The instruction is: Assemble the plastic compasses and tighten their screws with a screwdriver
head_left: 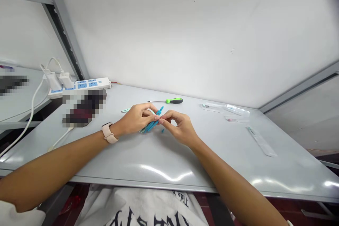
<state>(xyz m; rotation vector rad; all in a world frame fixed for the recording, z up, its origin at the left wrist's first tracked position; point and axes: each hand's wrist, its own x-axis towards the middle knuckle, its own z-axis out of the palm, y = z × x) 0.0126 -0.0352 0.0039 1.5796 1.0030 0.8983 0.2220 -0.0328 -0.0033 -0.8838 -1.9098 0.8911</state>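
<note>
A blue drawing compass (pixel 151 126) is held low over the table in my left hand (pixel 137 117). Its ribbed top (pixel 161 109) sticks up beyond my fingers, and its legs slant down to the left. My right hand (pixel 180 125) is closed in a pinch, fingertips against the side of the compass just below its head. Whatever lies between those fingertips is hidden. A small blue piece (pixel 162 130) rests on the table beneath my right fingers. Behind my left hand a slim pale green pointed thing (pixel 125 110) is partly covered.
A green and black screwdriver (pixel 174 101) lies toward the wall. Clear plastic packets (pixel 238 110) with slim contents lie at the right, one longer packet (pixel 261 141) nearer. On the left are a power strip (pixel 92 83) with plugged chargers, a blurred dark device (pixel 84 109) and white cables (pixel 33 106).
</note>
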